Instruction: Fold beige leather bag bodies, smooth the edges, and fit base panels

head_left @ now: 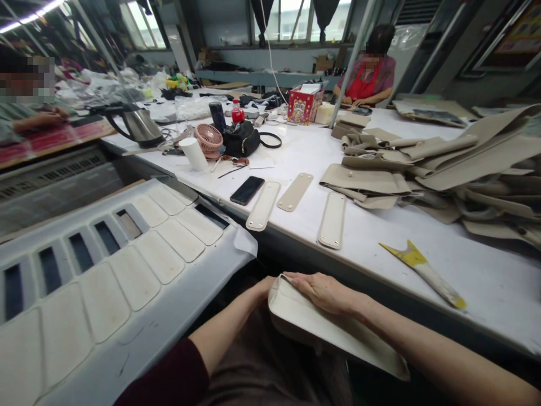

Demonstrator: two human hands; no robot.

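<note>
A folded cream leather-like piece (338,330) is held low over my lap, in front of the table edge. My left hand (267,286) grips its left corner; most of those fingers are hidden behind the piece. My right hand (323,290) is closed over its upper edge, fingers pointing left and thumb lying on the near face. On the table just beyond lie two pale strips with metal studs, one nearer the middle (264,206) and another to the right (332,220). A tan strip (295,192) rests between them.
To the left, a grey board (203,293) carries rows of cream panels (158,256). The white table (372,316) holds a phone (247,190), a yellow-ended scraper-like tool (422,273), heaped beige pieces (422,163), a small fan (208,140) and a kettle (141,127). Two people sit at tables beyond.
</note>
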